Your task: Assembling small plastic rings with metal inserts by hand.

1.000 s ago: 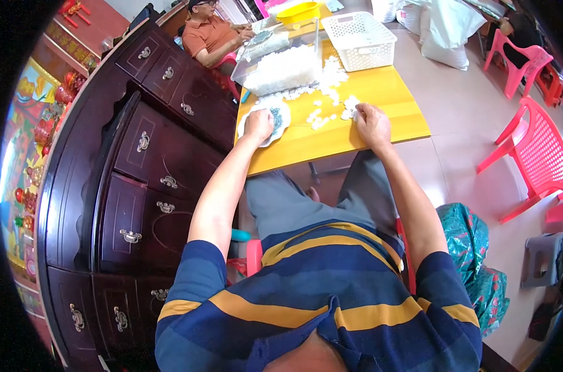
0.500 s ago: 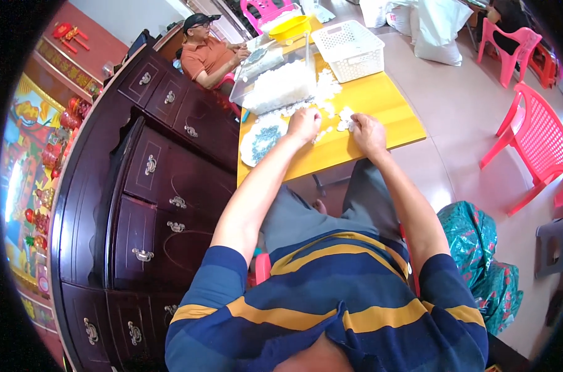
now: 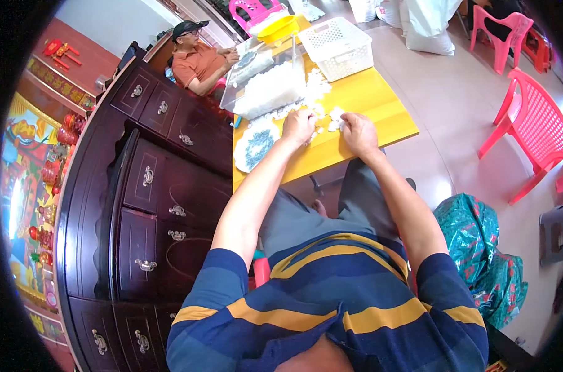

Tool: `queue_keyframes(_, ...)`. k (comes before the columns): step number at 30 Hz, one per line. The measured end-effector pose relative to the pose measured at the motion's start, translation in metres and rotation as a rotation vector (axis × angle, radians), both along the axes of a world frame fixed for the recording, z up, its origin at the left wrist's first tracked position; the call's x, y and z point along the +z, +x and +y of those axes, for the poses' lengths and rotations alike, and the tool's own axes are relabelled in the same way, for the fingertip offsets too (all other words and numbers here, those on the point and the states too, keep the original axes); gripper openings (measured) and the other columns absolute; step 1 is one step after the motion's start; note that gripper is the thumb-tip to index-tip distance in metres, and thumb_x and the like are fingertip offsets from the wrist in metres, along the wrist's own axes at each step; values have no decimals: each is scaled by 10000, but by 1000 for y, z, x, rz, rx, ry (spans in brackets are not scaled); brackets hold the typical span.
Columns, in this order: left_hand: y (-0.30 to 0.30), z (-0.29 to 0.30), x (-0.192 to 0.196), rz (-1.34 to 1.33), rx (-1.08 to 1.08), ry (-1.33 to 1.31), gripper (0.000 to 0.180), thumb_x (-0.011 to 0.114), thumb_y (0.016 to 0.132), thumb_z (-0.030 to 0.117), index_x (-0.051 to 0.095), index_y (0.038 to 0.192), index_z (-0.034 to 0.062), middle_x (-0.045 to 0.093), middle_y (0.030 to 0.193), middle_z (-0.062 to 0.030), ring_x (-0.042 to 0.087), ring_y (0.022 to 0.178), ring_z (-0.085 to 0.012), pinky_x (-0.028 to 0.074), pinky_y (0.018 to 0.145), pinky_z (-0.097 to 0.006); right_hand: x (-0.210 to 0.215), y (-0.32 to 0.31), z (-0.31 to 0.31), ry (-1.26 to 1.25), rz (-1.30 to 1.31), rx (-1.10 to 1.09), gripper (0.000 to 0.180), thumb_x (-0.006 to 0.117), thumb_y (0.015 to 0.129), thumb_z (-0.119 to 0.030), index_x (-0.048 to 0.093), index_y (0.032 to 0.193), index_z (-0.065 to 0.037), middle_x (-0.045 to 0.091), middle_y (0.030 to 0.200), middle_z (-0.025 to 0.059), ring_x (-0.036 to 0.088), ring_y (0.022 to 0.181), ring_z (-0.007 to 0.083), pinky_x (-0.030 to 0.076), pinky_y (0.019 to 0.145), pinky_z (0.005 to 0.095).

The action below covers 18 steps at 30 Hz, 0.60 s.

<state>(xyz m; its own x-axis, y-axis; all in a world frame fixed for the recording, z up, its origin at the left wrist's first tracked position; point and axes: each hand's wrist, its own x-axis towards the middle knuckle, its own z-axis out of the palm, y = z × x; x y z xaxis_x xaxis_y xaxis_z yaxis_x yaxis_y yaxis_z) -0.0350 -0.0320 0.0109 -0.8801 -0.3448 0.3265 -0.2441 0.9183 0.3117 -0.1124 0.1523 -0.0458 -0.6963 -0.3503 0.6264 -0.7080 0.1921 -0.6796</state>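
Over the near part of the yellow table (image 3: 381,102), my left hand (image 3: 299,126) is closed, with its fingertips pinched together beside scattered small white pieces. What it pinches is too small to make out. To its right, my right hand (image 3: 359,134) is closed too, thumb and forefinger together at the edge of a little cluster of white pieces (image 3: 336,118). Whatever lies in its fingers is hidden. Left of my left hand lies a white plate (image 3: 242,155) bearing small dark bluish-green bits. Beyond my hands, a clear plastic bin (image 3: 230,99) holds a heap of white pieces.
A white perforated basket (image 3: 350,62) and a yellow basin (image 3: 281,28) stand farther back. Across the table's left side sits another person (image 3: 198,65). A dark wooden cabinet (image 3: 170,167) lines the left. Pink chairs (image 3: 536,124) and green bags (image 3: 474,242) are at the right.
The view has shifted slightly, moving the table and its things a little left in the picture. Both hands stay over the white pieces, the fingers still closed.
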Motion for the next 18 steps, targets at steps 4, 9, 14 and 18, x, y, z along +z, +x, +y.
queue_keyframes(4, 16, -6, 3, 122, -28, 7, 124, 642, 872, 171, 710, 818, 81, 703, 767, -151, 701, 738, -339, 546, 691, -431, 5, 1, -2, -88, 22, -15, 175, 634, 839, -89, 722, 976, -24, 719, 936, 192, 674, 928, 379, 525, 886, 453)
queue_keyframes(9, 58, 28, 6, 205, -110, 174, 103, 676, 860, 147, 691, 828, 50, 704, 781, -158, 698, 728, -328, 541, 662, -412, 15, 20, 5, -64, -45, 107, 185, 633, 905, -167, 709, 997, -26, 726, 879, 148, 690, 827, 327, 544, 792, 407)
queue_keyframes(14, 102, 72, 12, 334, -193, 68, 81, 660, 862, 122, 663, 850, 42, 685, 814, -157, 675, 753, -358, 528, 668, -437, 30, 45, 13, 165, -604, 606, 241, 582, 1006, -253, 679, 949, -40, 680, 747, 22, 621, 659, 79, 502, 598, 255)
queue_keyframes(18, 127, 87, 4, 295, -146, 50, 93, 668, 858, 114, 653, 856, 22, 664, 812, -158, 662, 763, -359, 525, 670, -425, 8, 58, 13, 16, -681, 730, 263, 606, 987, -260, 661, 906, -17, 684, 740, 41, 615, 639, 94, 504, 587, 262)
